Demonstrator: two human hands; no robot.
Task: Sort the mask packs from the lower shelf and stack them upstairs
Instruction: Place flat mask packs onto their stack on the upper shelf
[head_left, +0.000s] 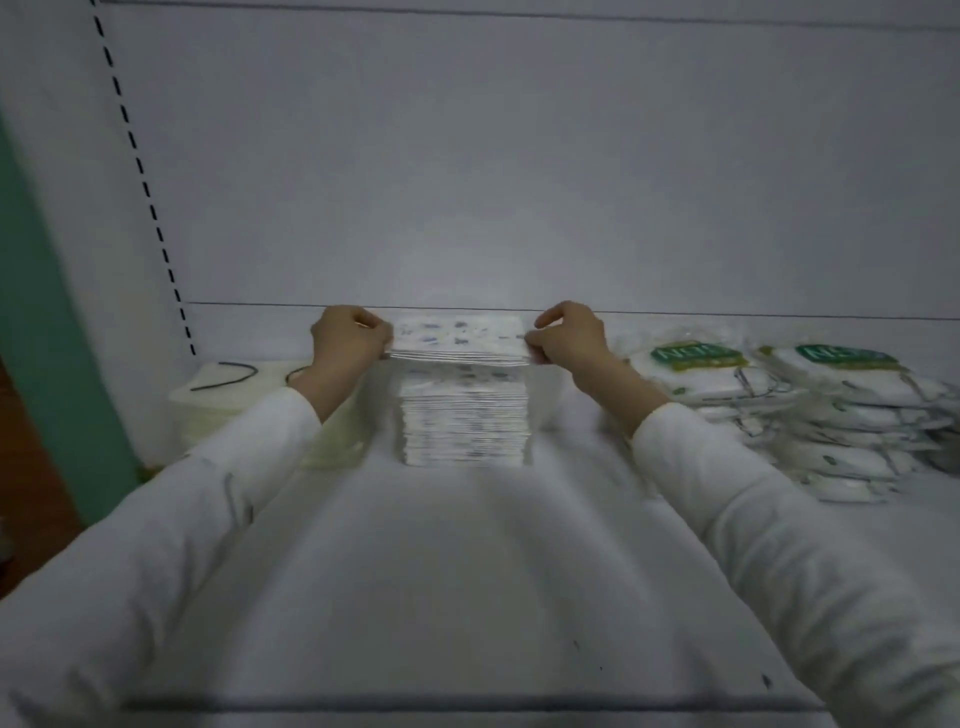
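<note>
Both hands, left (349, 338) and right (569, 336), arms outstretched, pinch opposite ends of the top mask packs (460, 340).

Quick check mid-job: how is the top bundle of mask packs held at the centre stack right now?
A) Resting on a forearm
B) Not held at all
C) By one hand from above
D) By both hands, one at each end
D: the left hand pinches the left end of the top bundle and the right hand pinches its right end, directly over the centre stack.
</note>
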